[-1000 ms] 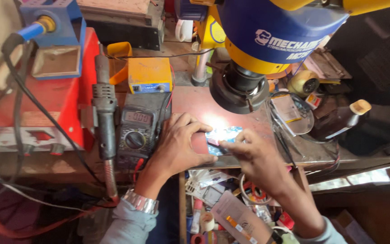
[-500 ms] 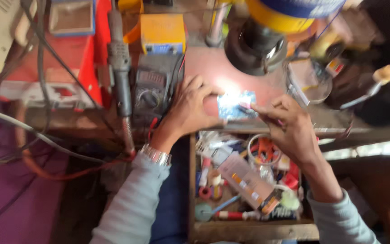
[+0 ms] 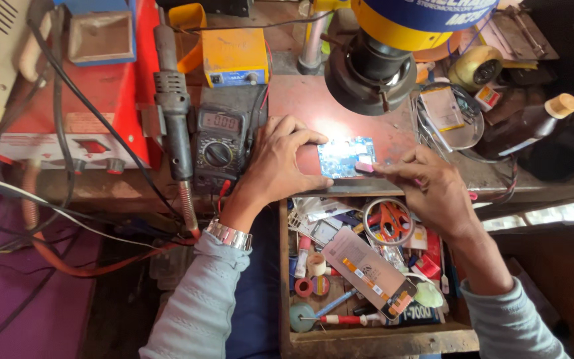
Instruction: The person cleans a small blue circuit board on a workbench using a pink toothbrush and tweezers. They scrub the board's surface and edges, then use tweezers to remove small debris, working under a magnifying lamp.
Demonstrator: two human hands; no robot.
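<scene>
Head view: small blue circuit board (image 3: 344, 157) lay lit on the reddish bench (image 3: 300, 100), below the microscope head (image 3: 380, 60); left hand (image 3: 280, 163) pressed flat at its left edge, beside a multimeter (image 3: 219, 143); right hand (image 3: 426, 186) pinched what looked like a small pink tool (image 3: 365, 167) at its right edge; open cluttered drawer (image 3: 367, 266) beneath.

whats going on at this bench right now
A person is working on a small blue circuit board lying on the red bench top under a lit microscope head. The left hand steadies the board's left edge, and the right hand presses a small pink piece against its right edge. A multimeter sits beside the left hand, and an open drawer of tools and parts lies just below.
</scene>
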